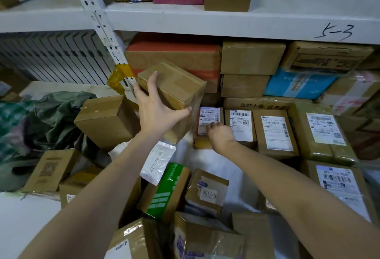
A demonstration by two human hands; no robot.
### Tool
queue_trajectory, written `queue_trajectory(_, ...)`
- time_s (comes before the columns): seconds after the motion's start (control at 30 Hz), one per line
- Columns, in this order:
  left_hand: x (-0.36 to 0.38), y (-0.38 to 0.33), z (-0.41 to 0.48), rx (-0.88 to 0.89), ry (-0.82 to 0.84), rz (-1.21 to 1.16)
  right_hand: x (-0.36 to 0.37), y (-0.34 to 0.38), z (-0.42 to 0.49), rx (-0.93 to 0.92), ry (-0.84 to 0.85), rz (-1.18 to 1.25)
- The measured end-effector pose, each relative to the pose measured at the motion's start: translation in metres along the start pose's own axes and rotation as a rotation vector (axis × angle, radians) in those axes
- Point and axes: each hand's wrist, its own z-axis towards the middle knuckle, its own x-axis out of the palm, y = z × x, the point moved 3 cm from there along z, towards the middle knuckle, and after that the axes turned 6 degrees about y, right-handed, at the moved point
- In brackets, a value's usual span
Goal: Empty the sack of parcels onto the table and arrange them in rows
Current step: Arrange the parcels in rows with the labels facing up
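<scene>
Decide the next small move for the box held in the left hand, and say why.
Probably lower the box beside the row's left-end parcel: the left hand holds it lifted there, the right hand rests on that parcel, and bare table shows left of it.

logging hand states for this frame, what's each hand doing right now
Left hand: grips a brown box, held up and tilted.
Right hand: fingers curled on a labelled parcel; whether it grips cannot be told.

"5-3" is handwritten on the shelf edge (334, 31). "K-7156" is marked on a white tag (208, 196) taped to a small carton (197, 178). "生鲜水果" is printed on a carton flap (263, 105). Shipping labels (276, 133) cannot be read.
</scene>
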Motion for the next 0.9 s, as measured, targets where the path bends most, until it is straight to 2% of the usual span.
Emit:
queue_trajectory(0.07,0.001,-0.006,-0.005,0.008,0.02,-0.004,-0.011,-0.012,-0.002,0.047,0.028,0.228)
queue_trajectory(0.1,0.001,-0.01,-0.008,0.017,0.037,-0.008,-0.017,-0.02,-0.002,0.105,0.003,0.438)
queue_trajectory(0.17,0.001,-0.02,-0.017,0.057,0.062,-0.044,-0.028,-0.036,-0.008,0.25,-0.028,1.035)
queue_trajectory(0.2,0.002,-0.025,-0.023,0.08,0.066,-0.072,-0.03,-0.039,-0.012,0.32,0.047,1.379)
queue_trajectory(0.27,0.0,-0.04,-0.038,0.139,0.021,-0.133,-0.033,-0.037,-0.038,0.386,0.435,1.925)
queue_trajectory(0.3,-0.002,-0.048,-0.046,0.169,-0.018,-0.148,-0.037,-0.033,-0.054,0.318,0.619,2.125)
queue_trajectory(0.33,-0.003,-0.055,-0.053,0.207,-0.051,-0.147,-0.045,-0.031,-0.07,0.2,0.722,2.286)
queue_trajectory(0.37,-0.003,-0.063,-0.06,0.265,-0.063,-0.131,-0.055,-0.031,-0.086,0.063,0.724,2.411)
queue_trajectory(0.4,-0.001,-0.068,-0.066,0.343,-0.057,-0.099,-0.065,-0.033,-0.1,-0.047,0.657,2.501)
queue_trajectory(0.43,0.003,-0.073,-0.073,0.44,-0.044,-0.066,-0.072,-0.036,-0.109,-0.081,0.56,2.569)
queue_trajectory(0.53,0.009,-0.081,-0.092,0.688,-0.058,-0.06,-0.083,-0.044,-0.135,0.017,0.354,2.593)
queue_trajectory(0.67,0.005,-0.073,-0.103,0.835,0.011,0.059,-0.069,-0.068,-0.153,0.092,0.095,2.596)
queue_trajectory(0.7,0.004,-0.067,-0.105,0.812,0.041,0.079,-0.066,-0.078,-0.157,0.08,0.022,2.608)
queue_trajectory(0.73,0.004,-0.06,-0.106,0.708,0.065,0.039,-0.063,-0.087,-0.161,0.075,-0.04,2.616)
queue_trajectory(0.83,0.008,-0.052,-0.106,0.101,0.167,-0.44,-0.053,-0.103,-0.173,0.032,-0.132,2.605)
queue_trajectory(0.9,0.012,-0.065,-0.109,-0.299,0.36,-0.78,-0.048,-0.105,-0.179,0.034,-0.141,2.515)
